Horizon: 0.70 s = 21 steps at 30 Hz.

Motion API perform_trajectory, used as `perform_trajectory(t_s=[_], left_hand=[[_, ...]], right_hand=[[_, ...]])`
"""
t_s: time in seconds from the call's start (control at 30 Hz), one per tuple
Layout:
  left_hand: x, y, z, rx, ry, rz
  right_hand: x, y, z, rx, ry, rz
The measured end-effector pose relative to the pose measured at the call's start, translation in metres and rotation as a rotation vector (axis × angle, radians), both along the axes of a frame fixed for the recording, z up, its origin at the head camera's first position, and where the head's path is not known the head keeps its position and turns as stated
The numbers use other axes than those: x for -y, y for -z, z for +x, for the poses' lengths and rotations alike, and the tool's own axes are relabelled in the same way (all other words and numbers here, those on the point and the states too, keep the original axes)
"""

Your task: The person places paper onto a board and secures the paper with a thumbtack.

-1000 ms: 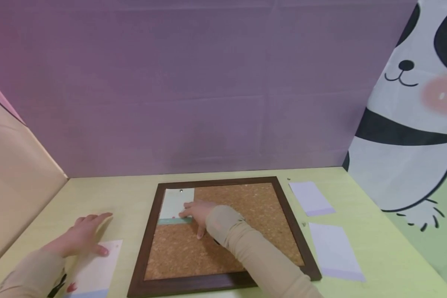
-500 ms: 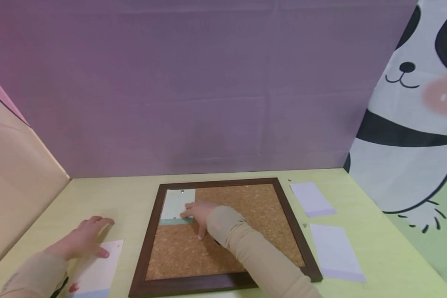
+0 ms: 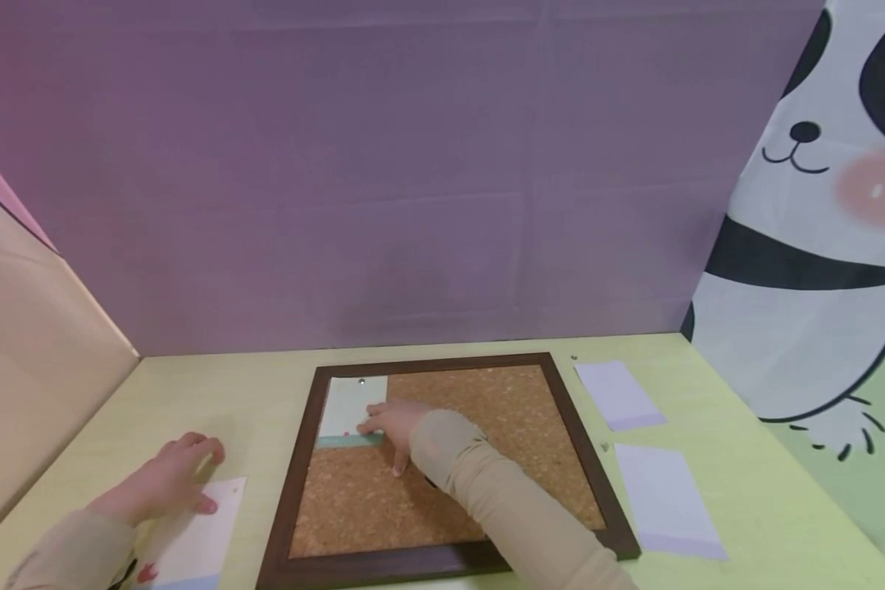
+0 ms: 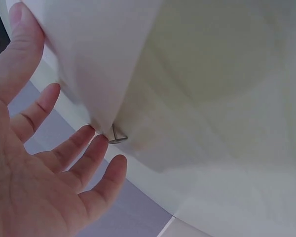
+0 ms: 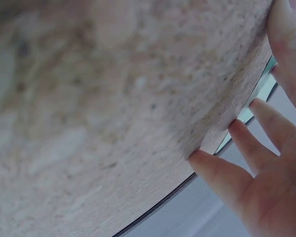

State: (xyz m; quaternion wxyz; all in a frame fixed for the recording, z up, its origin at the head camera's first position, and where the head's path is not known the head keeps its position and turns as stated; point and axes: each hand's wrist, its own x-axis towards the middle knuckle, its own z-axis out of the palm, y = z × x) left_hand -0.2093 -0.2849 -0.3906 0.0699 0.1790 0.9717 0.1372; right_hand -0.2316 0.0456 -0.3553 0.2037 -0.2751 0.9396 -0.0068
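My right hand (image 3: 398, 426) rests on the cork board (image 3: 383, 504), its fingertips on the white card (image 3: 342, 410) with a green lower strip. A thumbtack (image 3: 361, 381) sits at that card's top edge. In the right wrist view the fingers (image 5: 259, 153) are spread and touch the cork surface. At the left, my left hand (image 3: 165, 483) lies over a second card (image 3: 199, 541) with a red figure and a blue strip. The left wrist view shows its fingers (image 4: 79, 148) loosely bent, beside a thumbtack (image 4: 119, 139) at the card's corner. Neither hand grips anything.
Two pale lilac-edged cards (image 3: 667, 496) lie right of the board's dark wooden frame (image 3: 583, 459). Small thumbtacks (image 3: 605, 447) lie near them. A purple backdrop (image 3: 413, 180) rises behind the table (image 3: 221, 389), and a panda print (image 3: 789, 352) hangs at the right.
The left hand's fingers have curled slightly more, with the hand dropping a little. The right hand keeps its place on the board and card.
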Motion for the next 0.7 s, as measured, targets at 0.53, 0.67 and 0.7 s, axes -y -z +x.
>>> perform_trajectory(t_s=[0.53,0.67,0.7], left_hand=[[-0.0017,-0.0006,0.0001,-0.019,0.040,-0.010],[-0.0014,-0.0003,-0.0008,0.000,0.061,-0.007],[-0.0013,-0.0002,-0.0008,0.003,0.068,-0.003]], right_hand=[[-0.0006,0.0002,0.0012,-0.012,-0.005,0.001],[-0.0008,0.0005,0.0008,-0.019,-0.008,0.002],[-0.0009,0.0006,0.0007,-0.019,-0.006,-0.001]])
